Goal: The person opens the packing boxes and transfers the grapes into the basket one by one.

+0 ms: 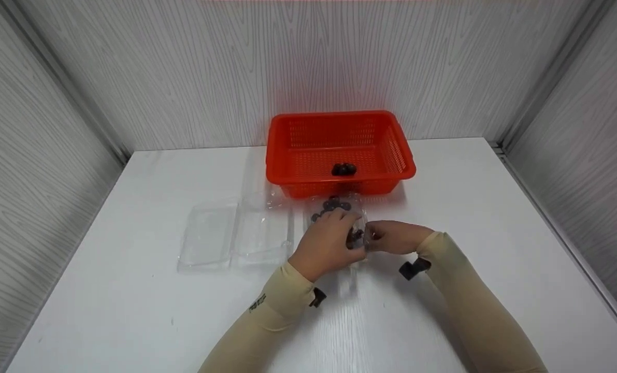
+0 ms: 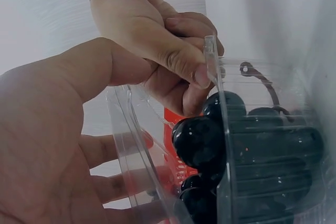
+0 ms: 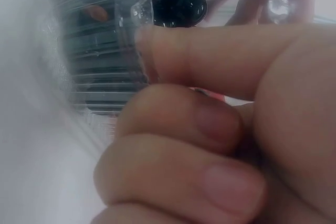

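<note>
A clear plastic clamshell box (image 2: pixel 273 145) holding dark grapes (image 2: pixel 199 140) stands between the hands, its lid (image 2: pixel 128 140) partly raised. My right hand (image 1: pixel 397 237) pinches the box's rim at the right side with thumb and curled fingers (image 3: pixel 173 166). My left hand (image 1: pixel 329 243) reaches over the box from the left, its fairly straight fingers (image 2: pixel 113 187) against the lid and seen through it. The left thumb extends near the right hand. A brown stem (image 2: pixel 268 85) shows inside the box wall. In the head view the left hand hides part of the grapes.
Just behind the box is a red perforated basket (image 1: pixel 339 181) with a small cluster of dark grapes (image 1: pixel 344 169) in it. An opened clear plastic box (image 1: pixel 210 235) lies to the left on the white table (image 1: pixel 132 311). Grey wood-grain panels enclose the back and sides.
</note>
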### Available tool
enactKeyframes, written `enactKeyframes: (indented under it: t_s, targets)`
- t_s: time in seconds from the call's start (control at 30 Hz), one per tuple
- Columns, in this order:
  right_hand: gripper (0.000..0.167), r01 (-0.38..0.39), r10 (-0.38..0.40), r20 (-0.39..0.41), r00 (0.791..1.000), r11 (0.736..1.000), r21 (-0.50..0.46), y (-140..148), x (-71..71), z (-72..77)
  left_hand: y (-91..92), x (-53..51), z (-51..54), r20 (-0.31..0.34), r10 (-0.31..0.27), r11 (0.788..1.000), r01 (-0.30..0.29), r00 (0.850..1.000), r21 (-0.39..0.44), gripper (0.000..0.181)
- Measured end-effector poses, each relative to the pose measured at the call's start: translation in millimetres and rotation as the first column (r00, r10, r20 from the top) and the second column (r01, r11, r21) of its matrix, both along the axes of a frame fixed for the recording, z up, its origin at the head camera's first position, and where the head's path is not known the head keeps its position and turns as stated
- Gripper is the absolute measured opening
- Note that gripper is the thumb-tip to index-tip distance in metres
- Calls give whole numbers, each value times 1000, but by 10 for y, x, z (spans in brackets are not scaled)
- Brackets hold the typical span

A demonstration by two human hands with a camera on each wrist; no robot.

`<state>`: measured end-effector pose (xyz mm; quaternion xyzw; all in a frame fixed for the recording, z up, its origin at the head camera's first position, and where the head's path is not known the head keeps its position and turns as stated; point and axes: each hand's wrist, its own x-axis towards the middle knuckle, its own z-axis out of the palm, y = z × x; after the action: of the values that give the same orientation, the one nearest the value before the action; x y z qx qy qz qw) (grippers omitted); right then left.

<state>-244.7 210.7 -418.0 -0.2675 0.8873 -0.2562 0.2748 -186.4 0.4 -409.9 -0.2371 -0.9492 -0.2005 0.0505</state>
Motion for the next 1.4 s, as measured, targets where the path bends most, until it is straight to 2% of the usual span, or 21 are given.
enactKeyframes:
  t_s: [0.27,0.47,0.77,0.87,1.07,1.2,1.4]
  targets:
    - [20,-2,2,-17,1000,1000,4,-20,-10,-8,-27,-7,13,37,18,1000,-18,999,-3,70]
    - [17,4,-4,-3,1000,1000,5,-13,-13,-37,-37,-5,-4,12,5,1000,-6,1000,11,68]
    - [30,-34,35,9,999,999,-42,43,-25,-40,-67,-18,60,4,43,990,-43,999,135,63]
    - [35,-27,27,7,1000,999,-24,47,-23,-37,-66,-22,56,2,26,994,-26,1000,107,69]
    - [30,-10,10,-13,1000,1000,-3,36,6,-21,-55,-25,39,35,11,999,-13,999,49,80]
    - [30,-29,29,-60,998,1000,-8,22,40,10,-58,-16,41,35,12,999,-13,999,39,80]
    - [32,-15,16,-90,996,1000,5,-12,41,15,-65,4,50,39,20,999,-21,999,30,81]
